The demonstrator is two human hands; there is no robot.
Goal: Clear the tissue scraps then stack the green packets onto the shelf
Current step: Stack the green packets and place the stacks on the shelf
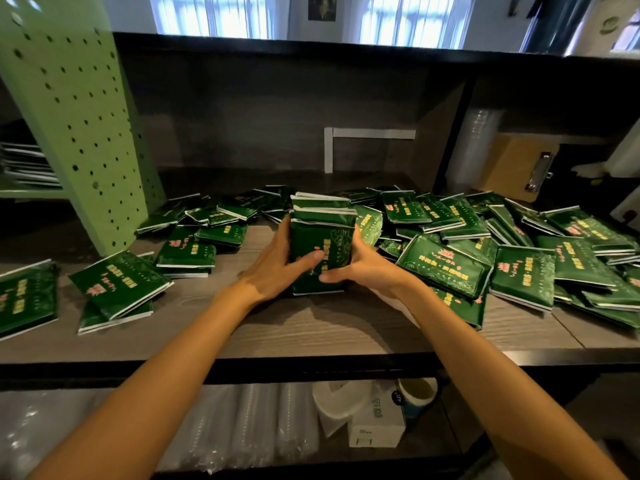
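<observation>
Both hands clamp a stack of green packets (pixel 322 244) standing on the wooden shelf (pixel 311 327), mid-scene. Left hand (pixel 273 268) grips the stack's left side, thumb curled across the near face. Right hand (pixel 363 265) grips the right side, thumb on the lower near face, other fingers hidden behind the stack. Loose green packets (pixel 519 258) lie scattered flat left, right and far of the stack. Green pegboard panel (pixel 76 116) stands far left. Clipboard (pixel 516 168) far right.
</observation>
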